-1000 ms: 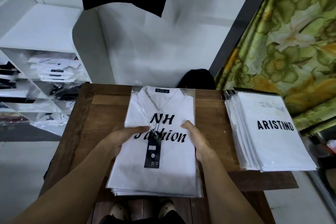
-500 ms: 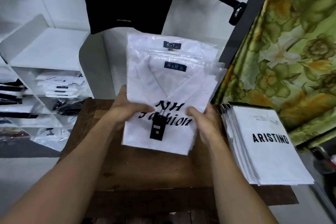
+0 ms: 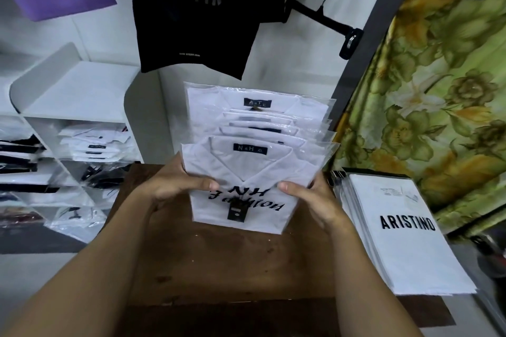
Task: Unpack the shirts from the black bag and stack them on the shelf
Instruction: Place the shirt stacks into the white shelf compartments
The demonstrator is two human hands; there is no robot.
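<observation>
head view: the left hand (image 3: 175, 186) and right hand (image 3: 312, 197) are each gripping a side of the fanned stack of bagged white shirts (image 3: 254, 156), holding it tilted above the wooden table (image 3: 232, 262), thumbs curling over the front.

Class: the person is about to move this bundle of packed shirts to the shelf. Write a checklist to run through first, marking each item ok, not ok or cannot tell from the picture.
1. Grip: left hand and right hand hold the bundle from either side, thumbs on the front. Ok.
2. Packs squared up: their top edges are fanned in steps. Not ok.
3. Bundle off the table: it appears to be held above the wood. Ok.
4. Room on the shelf: the compartments in view already hold packs. Cannot tell.
5. Aristino stack out of the way: it lies to the right, apart from the bundle. Ok.
</observation>
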